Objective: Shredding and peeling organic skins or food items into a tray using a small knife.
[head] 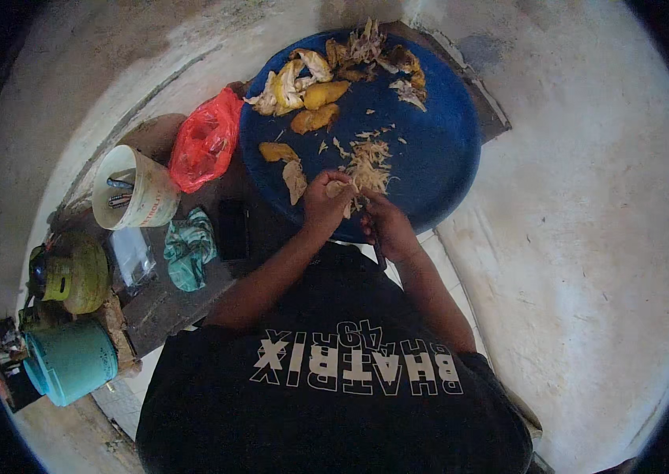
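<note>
My left hand (325,204) grips a piece of cooked meat (337,188), which looks like chicken, over the near part of a large round blue tray (435,160). In my right hand (390,225) is a knife, its dark handle (380,255) pointing back towards me; the blade is mostly hidden near the meat. Just beyond both hands lies a heap of shredded meat (370,163). To the left of it rest a yellow-skinned piece (278,151) and a pale strip (294,181). Larger yellow-skinned pieces (325,95) and more shreds (365,44) sit along the tray's far side.
Left of the tray are a red plastic bag (207,142), a white bucket (156,195) holding tools, a green patterned cloth (189,249), a dark phone-like slab (233,230) and a clear plastic packet (133,255). A green gas cylinder (82,272) stands near a turquoise container (73,361). A wall (571,207) rises at right.
</note>
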`<state>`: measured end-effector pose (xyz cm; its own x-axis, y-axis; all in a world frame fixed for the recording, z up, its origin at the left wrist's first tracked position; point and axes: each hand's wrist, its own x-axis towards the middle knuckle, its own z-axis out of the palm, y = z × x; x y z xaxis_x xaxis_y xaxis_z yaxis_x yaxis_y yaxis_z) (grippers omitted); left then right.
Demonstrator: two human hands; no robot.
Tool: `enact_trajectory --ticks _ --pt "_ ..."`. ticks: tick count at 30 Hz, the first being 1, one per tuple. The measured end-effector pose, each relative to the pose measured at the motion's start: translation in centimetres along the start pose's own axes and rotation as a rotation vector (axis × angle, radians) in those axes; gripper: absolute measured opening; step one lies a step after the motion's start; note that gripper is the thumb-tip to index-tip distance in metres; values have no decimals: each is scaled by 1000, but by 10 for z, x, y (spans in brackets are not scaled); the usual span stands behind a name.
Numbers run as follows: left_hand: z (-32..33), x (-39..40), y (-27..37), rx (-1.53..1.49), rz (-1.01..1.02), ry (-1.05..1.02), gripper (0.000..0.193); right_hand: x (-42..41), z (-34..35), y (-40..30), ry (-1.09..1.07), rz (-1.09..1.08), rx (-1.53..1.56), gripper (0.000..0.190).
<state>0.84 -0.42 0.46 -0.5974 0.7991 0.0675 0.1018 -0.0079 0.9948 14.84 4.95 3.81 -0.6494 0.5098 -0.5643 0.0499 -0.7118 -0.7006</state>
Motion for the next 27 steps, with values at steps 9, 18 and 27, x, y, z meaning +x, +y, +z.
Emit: enact_trajectory --ticks 9,18,27 --pt "1 -2 -5 -189 -105 -12 13 2 -4 0 -36 8 127 42" --pt "-4 3 -14 -257 -205 104 13 22 -30 7 251 -274 -109 39" --pt "-5 5 -7 -224 -220 62 18 8 -15 -4 497 -695 -998 37"
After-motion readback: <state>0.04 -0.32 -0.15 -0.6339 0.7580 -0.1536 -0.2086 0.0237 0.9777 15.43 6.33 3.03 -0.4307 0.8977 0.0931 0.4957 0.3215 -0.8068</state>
